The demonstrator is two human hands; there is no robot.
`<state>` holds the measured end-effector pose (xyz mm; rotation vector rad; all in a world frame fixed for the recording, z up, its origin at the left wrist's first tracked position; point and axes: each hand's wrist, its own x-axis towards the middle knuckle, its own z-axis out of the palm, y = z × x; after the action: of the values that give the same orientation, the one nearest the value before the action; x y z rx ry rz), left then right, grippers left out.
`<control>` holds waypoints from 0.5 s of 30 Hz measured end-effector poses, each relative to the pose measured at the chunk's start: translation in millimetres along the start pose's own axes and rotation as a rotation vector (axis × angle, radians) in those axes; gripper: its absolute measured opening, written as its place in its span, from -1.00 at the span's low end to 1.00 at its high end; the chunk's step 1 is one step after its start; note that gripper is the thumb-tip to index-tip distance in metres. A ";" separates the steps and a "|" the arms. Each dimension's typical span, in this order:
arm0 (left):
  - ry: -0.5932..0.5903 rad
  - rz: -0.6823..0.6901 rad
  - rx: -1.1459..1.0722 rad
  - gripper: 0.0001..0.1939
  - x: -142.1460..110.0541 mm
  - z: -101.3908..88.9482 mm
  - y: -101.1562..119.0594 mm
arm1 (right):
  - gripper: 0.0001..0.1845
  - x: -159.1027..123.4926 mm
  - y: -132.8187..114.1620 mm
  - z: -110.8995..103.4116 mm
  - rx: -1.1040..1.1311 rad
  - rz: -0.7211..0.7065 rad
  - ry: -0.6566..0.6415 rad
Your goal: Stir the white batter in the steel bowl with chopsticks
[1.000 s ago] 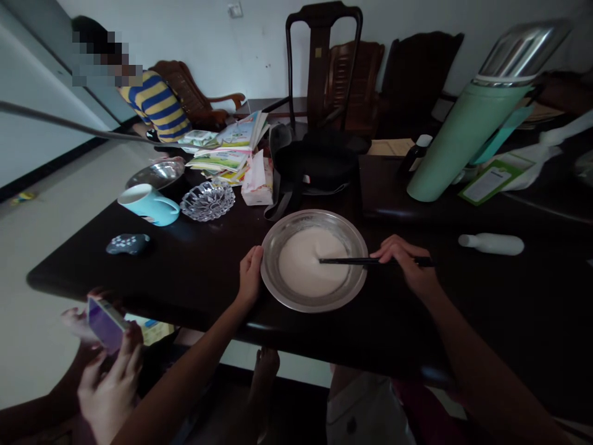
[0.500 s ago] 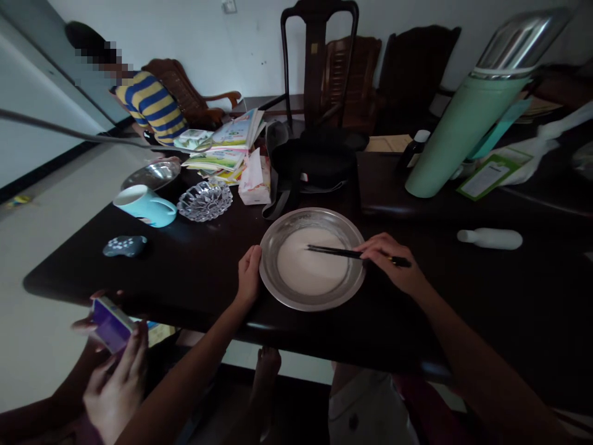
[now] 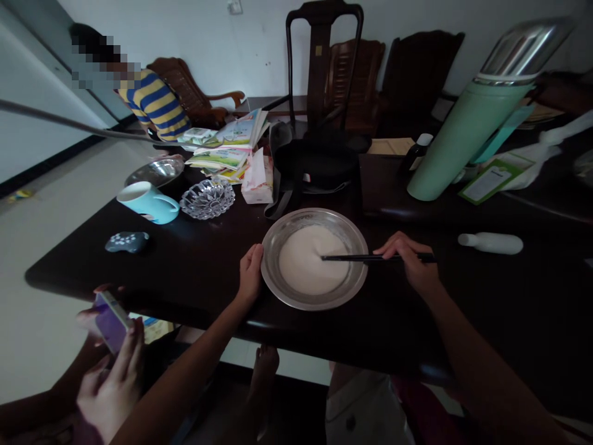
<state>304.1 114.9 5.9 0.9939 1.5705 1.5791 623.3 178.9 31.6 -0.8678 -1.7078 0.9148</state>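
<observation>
A round metal bowl (image 3: 271, 281) rests on the dark table near its front edge. Pale, creamy batter (image 3: 310, 269) fills its lower part. My left hand (image 3: 251, 272) grips the bowl's left rim, fingers closed against the side. In my right hand (image 3: 410, 259) is a pair of dark chopsticks (image 3: 354, 258), held nearly level across the right rim. Their tips dip into the batter near the middle, where a small swirl shows.
Left on the table are a light-blue mug (image 3: 149, 203), a glass dish (image 3: 208, 201), a game controller (image 3: 126, 241), booklets (image 3: 234, 139) and a tissue pack (image 3: 257, 182). Rightward stand a green thermos (image 3: 467, 136) and a lying white bottle (image 3: 492, 243). Another person's hands (image 3: 113, 383) hold a phone (image 3: 112, 324).
The chopstick tips went up and left in the batter, then came back right toward the middle, my right hand moving with them. My left hand stays on the rim.
</observation>
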 end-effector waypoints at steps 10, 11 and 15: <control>0.002 -0.011 -0.004 -0.56 0.0 -0.4 0.0 | -0.62 -0.5 1.7 1.0 0.004 -0.024 -0.047; 0.001 -0.006 -0.001 -0.56 0.0 -0.4 0.0 | -0.64 -0.6 1.8 2.0 -0.002 -0.032 -0.096; 0.013 0.000 0.014 -0.54 -0.8 0.8 3.3 | -0.81 0.1 0.8 5.8 -0.099 -0.072 -0.156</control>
<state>305.3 114.5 9.1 0.9933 1.5924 1.5796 617.8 178.3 29.6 -0.8108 -1.9203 0.8743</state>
